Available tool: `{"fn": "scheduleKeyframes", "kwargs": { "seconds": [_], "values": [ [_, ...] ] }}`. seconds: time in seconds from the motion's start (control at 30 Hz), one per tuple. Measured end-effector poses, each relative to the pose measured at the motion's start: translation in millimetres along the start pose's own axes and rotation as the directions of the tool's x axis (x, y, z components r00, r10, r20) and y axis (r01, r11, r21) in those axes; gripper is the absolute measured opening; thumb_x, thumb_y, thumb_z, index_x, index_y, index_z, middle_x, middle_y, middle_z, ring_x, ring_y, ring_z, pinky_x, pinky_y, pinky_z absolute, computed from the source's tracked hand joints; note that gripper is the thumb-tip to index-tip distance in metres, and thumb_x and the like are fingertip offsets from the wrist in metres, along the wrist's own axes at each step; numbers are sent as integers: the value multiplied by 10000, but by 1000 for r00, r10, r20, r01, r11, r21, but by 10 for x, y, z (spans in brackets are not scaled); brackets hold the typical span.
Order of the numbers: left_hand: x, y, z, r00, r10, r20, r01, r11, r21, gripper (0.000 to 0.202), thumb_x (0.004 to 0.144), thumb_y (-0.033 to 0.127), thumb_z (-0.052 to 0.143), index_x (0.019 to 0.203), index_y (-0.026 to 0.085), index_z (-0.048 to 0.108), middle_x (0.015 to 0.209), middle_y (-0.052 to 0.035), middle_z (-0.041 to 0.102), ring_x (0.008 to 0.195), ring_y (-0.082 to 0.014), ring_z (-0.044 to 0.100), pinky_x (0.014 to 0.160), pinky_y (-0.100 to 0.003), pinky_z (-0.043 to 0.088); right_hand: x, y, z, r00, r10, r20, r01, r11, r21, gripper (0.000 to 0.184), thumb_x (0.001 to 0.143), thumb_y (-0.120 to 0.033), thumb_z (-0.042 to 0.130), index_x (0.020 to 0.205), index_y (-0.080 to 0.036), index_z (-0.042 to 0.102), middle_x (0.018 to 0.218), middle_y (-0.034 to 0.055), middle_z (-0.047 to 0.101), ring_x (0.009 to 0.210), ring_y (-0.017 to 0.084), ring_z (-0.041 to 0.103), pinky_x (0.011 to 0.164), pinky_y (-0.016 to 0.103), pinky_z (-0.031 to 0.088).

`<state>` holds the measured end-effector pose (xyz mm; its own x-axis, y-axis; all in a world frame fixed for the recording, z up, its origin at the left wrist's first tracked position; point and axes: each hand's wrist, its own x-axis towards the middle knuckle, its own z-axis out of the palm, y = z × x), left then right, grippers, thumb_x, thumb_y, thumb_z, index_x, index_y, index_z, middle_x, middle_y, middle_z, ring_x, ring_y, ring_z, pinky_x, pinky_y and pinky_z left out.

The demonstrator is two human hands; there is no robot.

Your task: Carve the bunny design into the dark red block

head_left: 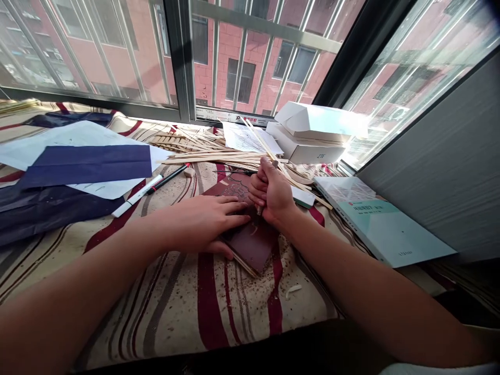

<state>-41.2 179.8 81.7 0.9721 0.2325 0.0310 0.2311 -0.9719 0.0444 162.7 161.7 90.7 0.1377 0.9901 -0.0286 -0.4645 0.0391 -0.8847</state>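
Closed in a tight fist, my right hand [271, 195] grips a thin carving tool [259, 210] upright, with its tip down on the dark reddish board [252, 242]. That board lies on the striped cloth [211, 312] right in front of me. My left hand [203, 221] lies open and flat, palm pressed on the board's left side and fingers pointing toward the tool.

Cut line-work shows on the board's far half. I judge the board thin, stiff and light, so it would slide on the cloth unless pinned from above. The bare uncut area looks like the place to press, clear of the blade. The tool seems slim and probably sharp, best gripped low on its handle.

Pale chips [292, 289] dot the cloth. Beyond the board lie wood strips [219, 153], marker pens [136, 197], blue paper [88, 164] and white boxes [312, 135]. A pale green book [383, 224] sits to my right.
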Motion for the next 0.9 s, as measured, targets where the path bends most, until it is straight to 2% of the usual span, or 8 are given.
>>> {"fn": "scheduleKeyframes", "kwargs": {
  "seconds": [0.2, 0.3, 0.47, 0.63, 0.7, 0.77, 0.83, 0.9],
  "values": [
    [-67, -61, -109, 1000, 3, -17, -3, 1000, -18, 776, 1092, 713, 858, 1676, 215, 743, 1743, -175, 732, 1610, -404, 700, 1302, -454, 572, 25, 1, -31, 999, -19, 46, 22, 998, -54, 771, 1048, -702, 879, 691, -269, 351, 501, -136, 267, 429, 57, 142, 355, 188, 199],
    [-200, -258, -239, 986, -166, -21, 166, 986, -9, 613, 1165, 691, 737, 1608, 271, 795, 1513, -119, 878, 1360, -357, 837, 1121, -431, 640, 96, -80, -127, 993, -60, 100, 69, 994, -85, 787, 1028, -780, 853, 688, -269, 361, 526, -129, 250, 445, 67, 160, 373, 202, 214],
    [-329, -532, -298, 875, -441, -197, 460, 886, 59, 564, 1165, 613, 550, 1447, 257, 884, 1334, -149, 910, 1253, -391, 838, 1049, -482, 636, 276, -369, -446, 941, -316, 120, 337, 906, -257, 761, 1037, -904, 711, 706, -284, 420, 588, -76, 346, 508, 119, 323, 451, 259, 358],
    [-299, -431, -300, 851, -369, -374, 411, 911, 38, 569, 1168, 573, 458, 1301, 251, 907, 1152, -125, 915, 1145, -367, 840, 970, -461, 628, 96, -390, -445, 752, -521, 404, 656, 536, -531, 707, 1089, -861, 676, 726, -264, 568, 679, -16, 516, 643, 158, 461, 634, 306, 450],
    [-297, -391, -311, 876, -286, -388, 311, 951, 1, 503, 1167, 543, 510, 1315, 256, 896, 1160, -116, 912, 1131, -349, 830, 1003, -462, 628, -23, -279, -345, 682, -381, 625, 731, 380, -566, 580, 1153, -736, 683, 819, -263, 683, 773, 19, 667, 732, 190, 593, 756, 338, 524],
    [-295, -387, -296, 918, -194, -345, 196, 980, -30, 401, 1137, 455, 591, 1332, 261, 882, 1243, -119, 907, 1172, -347, 815, 1067, -475, 631, -83, -147, -267, 540, -184, 821, 838, 206, -505, 402, 1177, -612, 705, 975, -278, 803, 1058, 90, 837, 986, 257, 742, 947, 394, 591],
    [-287, -408, -247, 951, -130, -279, 123, 991, -46, 328, 1063, 327, 659, 1306, 258, 869, 1301, -122, 893, 1213, -348, 802, 1127, -477, 630, -72, -47, -248, 461, -21, 887, 886, 77, -458, 233, 1194, -452, 696, 1174, -278, 849, 1386, 145, 861, 1278, 317, 757, 1147, 462, 592],
    [-277, -435, -180, 970, -107, -217, 96, 994, -60, 299, 979, 225, 690, 1225, 249, 858, 1271, -119, 878, 1191, -341, 807, 1117, -449, 645, -18, -24, -289, 434, 91, 896, 898, 33, -438, 247, 1174, -284, 665, 1351, -237, 831, 1527, 179, 824, 1430, 338, 719, 1279, 510, 552]
  ]
}}
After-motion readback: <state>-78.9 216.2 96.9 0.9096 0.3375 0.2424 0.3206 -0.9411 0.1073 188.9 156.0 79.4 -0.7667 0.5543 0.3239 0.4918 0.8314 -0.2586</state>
